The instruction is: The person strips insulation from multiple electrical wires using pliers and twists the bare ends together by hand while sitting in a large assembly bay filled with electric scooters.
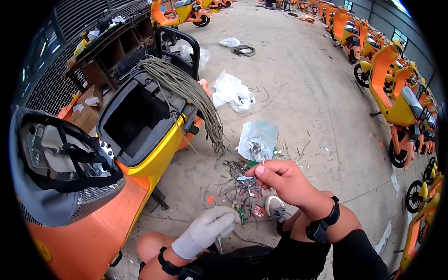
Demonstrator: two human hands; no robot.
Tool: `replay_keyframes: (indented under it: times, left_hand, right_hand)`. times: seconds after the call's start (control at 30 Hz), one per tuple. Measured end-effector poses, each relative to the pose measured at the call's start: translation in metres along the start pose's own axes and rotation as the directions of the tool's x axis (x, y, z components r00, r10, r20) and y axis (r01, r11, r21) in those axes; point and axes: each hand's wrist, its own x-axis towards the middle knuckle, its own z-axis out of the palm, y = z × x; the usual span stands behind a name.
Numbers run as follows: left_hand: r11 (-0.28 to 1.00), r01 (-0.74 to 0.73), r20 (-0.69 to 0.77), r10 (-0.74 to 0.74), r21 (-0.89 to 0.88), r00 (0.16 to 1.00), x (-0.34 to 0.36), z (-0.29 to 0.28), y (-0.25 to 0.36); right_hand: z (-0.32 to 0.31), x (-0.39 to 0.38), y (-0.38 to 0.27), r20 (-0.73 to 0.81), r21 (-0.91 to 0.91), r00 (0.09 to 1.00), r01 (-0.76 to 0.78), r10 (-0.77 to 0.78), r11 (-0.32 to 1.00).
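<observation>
My right hand point(280, 179), bare, is raised over the littered floor with thumb and forefinger pinched together. Whatever lies between those fingertips is too small to make out. Just beyond it is a clear plastic bag point(257, 140) with small shiny pieces inside. My left hand point(210, 228) wears a pale glove and is closed near my knee; its fingers hide what they may hold. Close to its fingertips are pliers point(239, 215) with green and black handles. Dark cable scraps point(233, 175) lie scattered below my right hand.
At my left stands a yellow and orange scooter point(158, 163) with its seat point(60, 172) tipped up, an open storage box point(135, 116) and a bundle of cables point(186, 88) over its edge. A white plastic bag point(233, 93) lies farther off. Rows of scooters point(392, 93) line the right.
</observation>
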Motion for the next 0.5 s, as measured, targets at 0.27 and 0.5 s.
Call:
replay_keyframes:
  times: [0.27,0.5]
  left_hand:
    - [1.000,0.018,-0.089,-0.017,0.006,0.996,-0.001,0.000,0.006]
    - [0.996,-0.056,-0.145,0.065,0.067,0.987,0.000,-0.001,0.008]
  right_hand:
    - [-0.011,0.005,-0.001,-0.154,0.077,0.987,-0.034,0.045,0.996]
    - [-0.019,0.010,0.004,-0.286,0.184,0.955,-0.024,0.077,0.983]
